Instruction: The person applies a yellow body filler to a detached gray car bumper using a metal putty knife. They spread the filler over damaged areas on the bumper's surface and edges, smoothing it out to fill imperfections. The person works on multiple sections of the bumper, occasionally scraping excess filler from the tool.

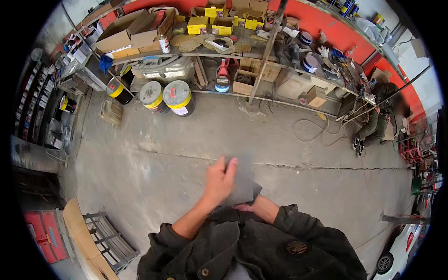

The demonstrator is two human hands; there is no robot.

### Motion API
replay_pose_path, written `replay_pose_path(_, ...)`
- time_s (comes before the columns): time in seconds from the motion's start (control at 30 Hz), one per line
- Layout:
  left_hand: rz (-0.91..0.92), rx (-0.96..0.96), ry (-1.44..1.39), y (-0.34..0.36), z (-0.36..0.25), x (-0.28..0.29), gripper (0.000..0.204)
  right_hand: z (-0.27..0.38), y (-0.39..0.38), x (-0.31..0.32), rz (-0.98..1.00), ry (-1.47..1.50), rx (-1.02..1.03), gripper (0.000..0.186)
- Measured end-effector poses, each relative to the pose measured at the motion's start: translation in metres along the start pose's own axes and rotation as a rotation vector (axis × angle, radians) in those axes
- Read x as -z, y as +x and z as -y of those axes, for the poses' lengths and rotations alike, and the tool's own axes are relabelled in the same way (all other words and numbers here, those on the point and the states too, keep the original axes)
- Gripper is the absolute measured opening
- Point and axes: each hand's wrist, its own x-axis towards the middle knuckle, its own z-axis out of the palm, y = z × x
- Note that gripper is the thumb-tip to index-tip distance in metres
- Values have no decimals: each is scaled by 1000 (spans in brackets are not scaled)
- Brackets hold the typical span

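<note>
hands [233, 186] both grasping a blurred grey sheet [242, 182] above the concrete floor [163, 158].

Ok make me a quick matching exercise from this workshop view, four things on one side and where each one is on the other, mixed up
Things:
1. grey sheet
2. yellow boxes
3. yellow-banded drums
4. crouching person

Places:
A. on the concrete floor below the shelving
B. far right, beside the workbench
C. between the left hand and right hand
D. on the top shelf

Pairs: 1-C, 2-D, 3-A, 4-B
</note>
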Motion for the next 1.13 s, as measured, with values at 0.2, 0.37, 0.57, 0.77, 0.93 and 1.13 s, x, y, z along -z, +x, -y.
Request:
replay_pose_path(0.2,-107,215,-145,92,65,36,42,89,27,-19,-668,-1298,1123,13)
replay_pose_path(0.37,45,425,-361,157,110,32,40,114,48,-89,-208,-2447,1550,4)
replay_pose_path(0.57,183,558,-283,248,112,14,36,239,87,5,-837,-2558,912,10)
replay_pose_path(0.77,137,405,-281,323,142,-5,40,283,137,-79,-849,-1617,998,31)
replay_pose_path(0.93,255,73,133,389,102,-22,43,297,167,-139,-491,-901,852,21)
replay_pose_path(1.13,445,19,-21,480,71,-14,40,347,202,-181,-460,-1067,735,17)
